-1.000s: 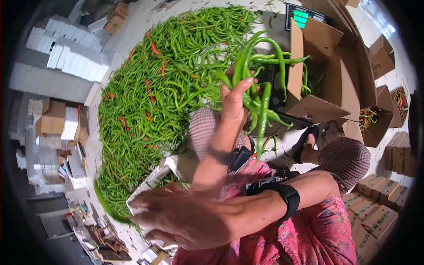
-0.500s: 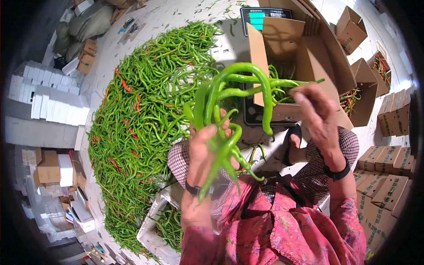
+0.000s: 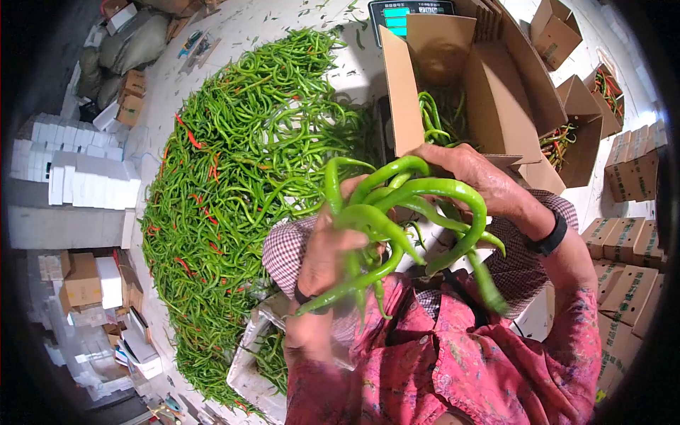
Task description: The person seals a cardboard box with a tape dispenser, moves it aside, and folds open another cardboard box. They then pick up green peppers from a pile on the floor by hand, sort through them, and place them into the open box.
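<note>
A bunch of long, curved green chili peppers (image 3: 443,186) is held between my two hands, above my lap. My left hand (image 3: 329,248) is closed around the bunch from the left, slightly blurred. On the other side, my right hand (image 3: 485,177) has its fingers bent round the peppers at the upper right; some fingertips are hidden behind them. One pepper hanging at the lower right is smeared by motion. Just beyond my hands stands an open cardboard box (image 3: 401,92) with green peppers inside. A large heap of green chili peppers (image 3: 234,191) lies on the floor to my left.
A digital scale (image 3: 375,14) shows at the box's far edge. White foam box (image 3: 244,347) with peppers sits by my left knee. Open cartons (image 3: 581,120) of peppers and stacked cartons (image 3: 627,294) stand right. White boxes (image 3: 92,177) are piled far left.
My right hand has come down and left from near the box onto the peppers, its fingers now closing on them. The bunch has turned and spread toward the right hand.
</note>
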The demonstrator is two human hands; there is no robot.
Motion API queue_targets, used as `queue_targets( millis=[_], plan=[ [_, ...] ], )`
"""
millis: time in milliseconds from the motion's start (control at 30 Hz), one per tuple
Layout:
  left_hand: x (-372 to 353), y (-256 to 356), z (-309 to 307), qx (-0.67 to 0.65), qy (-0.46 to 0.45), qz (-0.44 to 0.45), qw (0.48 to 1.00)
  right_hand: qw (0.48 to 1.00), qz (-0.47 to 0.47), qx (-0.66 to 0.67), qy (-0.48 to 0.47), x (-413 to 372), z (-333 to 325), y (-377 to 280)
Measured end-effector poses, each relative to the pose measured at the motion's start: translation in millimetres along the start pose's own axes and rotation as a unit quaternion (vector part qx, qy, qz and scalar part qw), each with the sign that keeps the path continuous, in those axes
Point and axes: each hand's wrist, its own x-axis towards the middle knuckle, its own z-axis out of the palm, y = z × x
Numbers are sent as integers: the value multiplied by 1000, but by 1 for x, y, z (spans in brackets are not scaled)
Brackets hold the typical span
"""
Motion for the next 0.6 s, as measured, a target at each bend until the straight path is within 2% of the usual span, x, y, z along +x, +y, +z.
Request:
queue_targets(
  millis=[33,100,167,233,267,367,400,500,533,567,600],
  plan=[
    [2,4,1,3,1,-1,1000,997,-44,13,55,4,7,1],
    [6,9,2,49,-49,-4,998,956,77,245,145,0,10,-13],
    [8,1,-1,21,-58,4,998,963,106,200,145,-3,-3,-13],
    [16,-6,-9,-54,-120,-60,990,990,70,43,116,-4,-4,1],
    [14,-5,-8,-43,-114,-84,989,990,39,-40,131,-4,0,0],
    [12,1,3,-24,-107,-101,989,984,53,-7,168,-10,-3,-15],
    [17,-6,-2,-29,-122,-81,989,979,95,50,172,-11,-8,-21],
    [19,-2,3,-44,-114,-77,990,983,55,-76,158,-11,-7,-15],
    [19,-2,3,-44,-114,-76,990,986,37,-105,126,-12,-5,-13],
    [19,-2,3,-39,-115,-65,990,987,27,-103,124,-13,-2,-12],
    [19,-4,2,-35,-115,-55,991,989,69,-39,123,-15,-4,-14]
  ],
)
